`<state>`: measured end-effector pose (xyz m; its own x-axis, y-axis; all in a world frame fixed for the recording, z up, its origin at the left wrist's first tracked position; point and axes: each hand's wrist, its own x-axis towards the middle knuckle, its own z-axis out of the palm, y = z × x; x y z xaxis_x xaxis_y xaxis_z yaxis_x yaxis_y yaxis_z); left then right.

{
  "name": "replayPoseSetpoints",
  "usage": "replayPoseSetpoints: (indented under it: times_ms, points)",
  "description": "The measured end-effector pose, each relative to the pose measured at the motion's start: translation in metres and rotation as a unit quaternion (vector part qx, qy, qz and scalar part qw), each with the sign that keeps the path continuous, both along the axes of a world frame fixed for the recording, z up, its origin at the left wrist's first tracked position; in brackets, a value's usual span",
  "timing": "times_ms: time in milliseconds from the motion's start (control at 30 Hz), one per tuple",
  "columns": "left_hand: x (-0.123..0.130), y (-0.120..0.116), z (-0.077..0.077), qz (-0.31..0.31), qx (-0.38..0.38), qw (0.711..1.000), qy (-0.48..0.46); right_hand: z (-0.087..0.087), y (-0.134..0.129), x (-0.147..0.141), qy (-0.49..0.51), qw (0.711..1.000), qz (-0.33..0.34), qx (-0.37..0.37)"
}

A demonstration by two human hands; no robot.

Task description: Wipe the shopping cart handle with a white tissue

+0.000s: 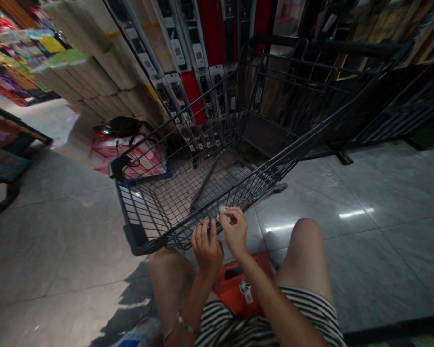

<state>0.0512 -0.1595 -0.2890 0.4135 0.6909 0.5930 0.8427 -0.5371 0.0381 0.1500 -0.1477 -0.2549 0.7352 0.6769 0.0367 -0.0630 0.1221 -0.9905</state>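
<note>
Two hands [220,236] pinching white scrap [222,209], cart [202,159] lengthwise ahead

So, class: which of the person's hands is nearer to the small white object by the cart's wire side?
Right. The right hand pinches the small white object in its fingertips; the left hand sits just beside and below it, gripping the shopping cart wire.

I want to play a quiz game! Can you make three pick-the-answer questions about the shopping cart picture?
1. Where is the right hand?
A. at the shopping cart rim
B. on the floor
C. on a shelf

2. What colour is the object on the lap?
A. green
B. orange
C. white

3. What is inside the cart basket?
A. many boxes
B. a bag
C. nothing that shows

Answers: 1 A, the right hand pinches a small white thing by the rim wire, beside the left hand. 2 B, it is orange. 3 C, only wire mesh shows.
</note>
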Motion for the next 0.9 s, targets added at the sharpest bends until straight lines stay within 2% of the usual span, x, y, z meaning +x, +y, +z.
replayPoseSetpoints:
  times_ms: [267,533,767,900]
  points:
    - [0.002,-0.001,0.002,0.003,-0.003,1.0,-0.006,-0.012,-0.006,-0.004,0.01,1.0,0.012,0.005]
    - [0.001,-0.001,-0.004,0.017,-0.042,0.999,-0.025,-0.047,-0.007,-0.017,0.006,0.997,0.012,-0.08]
    - [0.003,-0.001,-0.006,0.014,-0.031,0.999,-0.033,-0.058,-0.001,-0.013,-0.006,0.994,0.015,-0.108]
    - [-0.003,-0.008,-0.004,0.006,-0.08,0.997,0.012,-0.072,-0.006,-0.01,0.02,0.991,0.001,-0.13]
